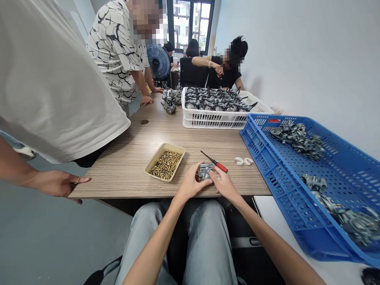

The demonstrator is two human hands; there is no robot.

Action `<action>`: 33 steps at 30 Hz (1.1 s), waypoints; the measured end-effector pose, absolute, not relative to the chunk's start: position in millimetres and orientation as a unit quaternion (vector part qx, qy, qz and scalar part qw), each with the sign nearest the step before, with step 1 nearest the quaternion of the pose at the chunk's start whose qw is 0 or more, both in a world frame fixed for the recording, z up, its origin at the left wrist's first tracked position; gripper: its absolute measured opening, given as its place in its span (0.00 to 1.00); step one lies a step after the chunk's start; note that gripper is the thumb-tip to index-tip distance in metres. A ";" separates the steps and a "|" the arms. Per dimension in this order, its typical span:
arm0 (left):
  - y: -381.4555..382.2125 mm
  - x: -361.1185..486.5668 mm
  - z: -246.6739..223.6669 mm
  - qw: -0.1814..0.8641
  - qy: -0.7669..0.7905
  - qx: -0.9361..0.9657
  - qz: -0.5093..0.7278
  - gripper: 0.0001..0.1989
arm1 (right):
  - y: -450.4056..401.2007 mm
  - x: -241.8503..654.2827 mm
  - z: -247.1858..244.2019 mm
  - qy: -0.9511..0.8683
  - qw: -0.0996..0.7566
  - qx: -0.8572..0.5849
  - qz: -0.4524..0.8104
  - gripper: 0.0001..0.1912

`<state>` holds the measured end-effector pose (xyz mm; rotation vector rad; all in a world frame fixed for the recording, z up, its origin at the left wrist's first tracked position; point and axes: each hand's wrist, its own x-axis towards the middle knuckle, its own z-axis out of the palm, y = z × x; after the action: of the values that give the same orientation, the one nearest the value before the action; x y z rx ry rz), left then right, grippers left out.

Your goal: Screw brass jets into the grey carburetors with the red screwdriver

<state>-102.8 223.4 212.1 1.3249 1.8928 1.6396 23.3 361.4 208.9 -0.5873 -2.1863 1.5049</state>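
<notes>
- At the near edge of a wood-grain table (125,171), holding a grey metal part (204,171) between the left hand (191,182) and the right hand (223,183).
- Curving the left hand around the part's left side, setting thumb nearer and fingers farther, closing to about the part's own width.
- Bunching the right hand's fingers against the part's right end, closing down on it, hiding the exact fingertip contact.
- Leaving part of the metal uncovered between both hands, low over the wood; cannot tell whether touching it.
- Having a red-handled screwdriver (214,162) just beyond the right hand, pointing its dark shaft away and leftward.
- Having two white curved pieces (239,160) farther right, near the screwdriver but apart from it.
- Showing a beige tray (153,157) of brass-coloured pieces (166,164) to the left, near the left hand but apart.
- Facing, farther back, a white basket (214,118) packed with similar parts (218,100), beside a loose cluster (170,103) on its left.
- Having a blue crate (277,177) along the right, holding heaps of metal parts (297,139) and showing a red label (274,121) too small to read.
- Showing a white-shirted co-worker's hand (59,182) at the left corner and, beyond, a patterned-shirted person (113,53) leaning on the tabletop.
- Showing a black-shirted person (229,76) behind the basket, and a blue fan (159,61) bearing an unreadable hub mark.
</notes>
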 end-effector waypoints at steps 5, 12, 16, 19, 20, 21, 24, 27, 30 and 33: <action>224.7 -103.0 207.9 0.122 0.664 0.445 0.588 0.29 | 358.4 24.4 212.8 -0.834 0.228 -0.158 0.477 0.23; 225.3 -104.9 206.0 0.115 0.664 0.423 0.606 0.29 | 370.1 24.9 201.6 -0.900 0.229 -0.106 0.354 0.24; 225.8 -108.2 204.9 0.108 0.672 0.412 0.607 0.30 | 384.6 27.5 200.3 -0.910 0.244 -0.132 0.309 0.24; 225.7 -107.9 204.4 0.071 0.690 0.408 0.594 0.30 | 395.1 31.8 200.5 -0.919 0.252 -0.157 0.257 0.23; 225.7 -107.2 204.2 0.058 0.698 0.411 0.583 0.30 | 397.5 33.4 200.1 -0.923 0.253 -0.164 0.239 0.23; 225.8 -106.2 203.9 0.047 0.708 0.416 0.569 0.31 | 399.2 34.8 199.6 -0.926 0.254 -0.170 0.223 0.22; 226.7 -103.5 202.2 0.028 0.731 0.429 0.530 0.33 | 400.5 37.6 198.1 -0.932 0.254 -0.183 0.184 0.21; 228.2 -101.9 199.7 0.019 0.739 0.438 0.512 0.34 | 400.6 37.1 198.6 -0.927 0.276 -0.212 0.140 0.22; 228.8 -101.2 198.1 0.018 0.744 0.442 0.501 0.37 | 404.2 33.1 200.4 -0.916 0.303 -0.252 0.074 0.24; 227.6 -100.8 198.4 0.022 0.740 0.447 0.502 0.36 | 409.4 28.2 200.9 -0.917 0.299 -0.263 0.040 0.26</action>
<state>-100.8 227.6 198.4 1.3839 2.2947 1.5551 28.2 409.4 200.9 -0.6977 -2.4347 0.1053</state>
